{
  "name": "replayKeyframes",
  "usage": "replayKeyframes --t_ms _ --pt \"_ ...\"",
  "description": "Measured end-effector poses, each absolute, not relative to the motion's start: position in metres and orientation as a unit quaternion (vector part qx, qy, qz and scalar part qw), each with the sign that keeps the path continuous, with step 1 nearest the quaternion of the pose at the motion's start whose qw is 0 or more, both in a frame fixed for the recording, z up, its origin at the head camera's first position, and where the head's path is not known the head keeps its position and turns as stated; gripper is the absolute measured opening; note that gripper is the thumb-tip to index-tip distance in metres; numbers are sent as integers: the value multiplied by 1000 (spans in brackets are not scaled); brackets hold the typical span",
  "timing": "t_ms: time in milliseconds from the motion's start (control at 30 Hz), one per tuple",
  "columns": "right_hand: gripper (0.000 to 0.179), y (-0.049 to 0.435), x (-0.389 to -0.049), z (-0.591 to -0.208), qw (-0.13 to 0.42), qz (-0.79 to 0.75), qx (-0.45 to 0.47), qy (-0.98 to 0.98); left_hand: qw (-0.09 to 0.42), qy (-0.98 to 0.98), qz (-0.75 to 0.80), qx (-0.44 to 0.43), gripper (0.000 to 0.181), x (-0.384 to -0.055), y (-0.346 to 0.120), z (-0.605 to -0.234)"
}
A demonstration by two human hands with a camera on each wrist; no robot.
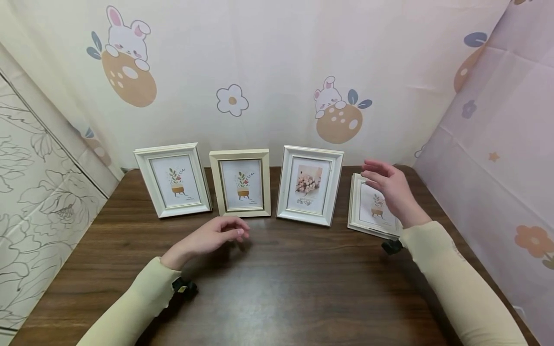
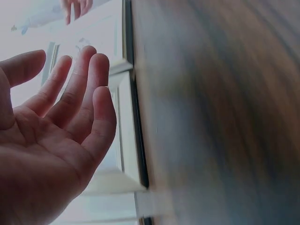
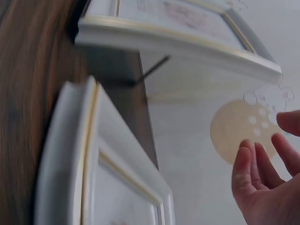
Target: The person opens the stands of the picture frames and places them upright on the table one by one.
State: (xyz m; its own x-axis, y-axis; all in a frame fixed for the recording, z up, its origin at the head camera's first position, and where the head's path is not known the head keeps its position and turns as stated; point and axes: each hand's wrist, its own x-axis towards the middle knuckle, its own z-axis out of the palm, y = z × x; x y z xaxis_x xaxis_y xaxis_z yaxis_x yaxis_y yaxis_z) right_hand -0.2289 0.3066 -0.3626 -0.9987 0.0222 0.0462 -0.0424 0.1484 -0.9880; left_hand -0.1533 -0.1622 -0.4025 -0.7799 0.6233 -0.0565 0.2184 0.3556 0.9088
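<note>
My left hand (image 1: 216, 235) hovers over the table just in front of the cream picture frame (image 1: 218, 192). Its fingers (image 2: 101, 70) are loosely bent and hold nothing. At the right, my right hand (image 1: 391, 192) is raised over a white picture frame (image 1: 354, 206) that sits lower than the others and appears to lie flat. Part of that frame is hidden behind the hand and sleeve. In the right wrist view the fingers (image 3: 243, 168) of that hand are apart from the frame (image 3: 126, 140), with nothing between them.
A white frame with a plant picture (image 1: 150, 187) stands at the left. Another white frame, showing flowers (image 1: 283, 187), stands right of the cream one. They stand along the back of the brown wooden table (image 1: 281, 293). Behind hangs a rabbit-patterned curtain (image 1: 277, 57); more fabric borders the right side.
</note>
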Motion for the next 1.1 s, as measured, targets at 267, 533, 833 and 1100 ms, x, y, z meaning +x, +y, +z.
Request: replayKeyframes --t_ms 267,533,833,1100 --pt "50 343 -233 -366 10 546 -6 -838 192 823 485 224 29 -153 -186 -400" --pt "48 381 -241 -376 40 486 -61 -871 197 821 495 206 29 -151 -199 -398" --pt "59 412 -246 -387 -13 440 -87 -894 217 806 513 202 31 -146 -202 -399" --pt "57 426 -250 -399 -30 406 -100 -908 226 783 532 230 30 -143 -194 -402"
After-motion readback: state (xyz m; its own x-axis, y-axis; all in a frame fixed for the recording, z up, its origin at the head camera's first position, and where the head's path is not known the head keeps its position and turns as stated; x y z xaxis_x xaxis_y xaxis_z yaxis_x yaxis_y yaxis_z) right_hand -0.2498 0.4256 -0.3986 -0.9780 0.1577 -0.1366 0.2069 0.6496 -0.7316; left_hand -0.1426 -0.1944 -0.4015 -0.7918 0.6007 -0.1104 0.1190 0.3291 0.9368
